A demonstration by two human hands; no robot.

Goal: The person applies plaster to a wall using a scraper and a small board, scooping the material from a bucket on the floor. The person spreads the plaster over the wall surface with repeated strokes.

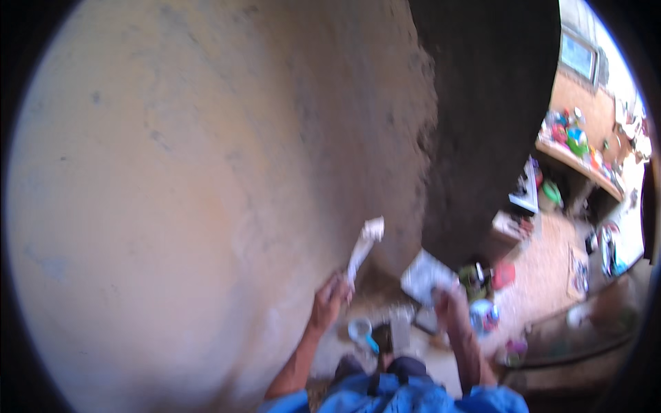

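Note:
My left hand (331, 297) is closed around a long whitish tool (361, 253) with a wider, blocky end. The tool points up and away, close to the tan plastered wall (172, 206); I cannot tell whether it touches. To the right, my right hand (452, 306) is closed at the edge of a flat, whitish-grey square sheet (421, 277). Motion blurs this hand and the sheet. The sheet is tilted near the foot of a dark wall section (482, 131).
Below lie a white-rimmed round pan with a blue handle (362, 333) and a grey block (400, 332). A red bucket (504, 274) and a blue-white basin (485, 316) stand at the right. Farther off, a ledge (582, 164) carries colourful items.

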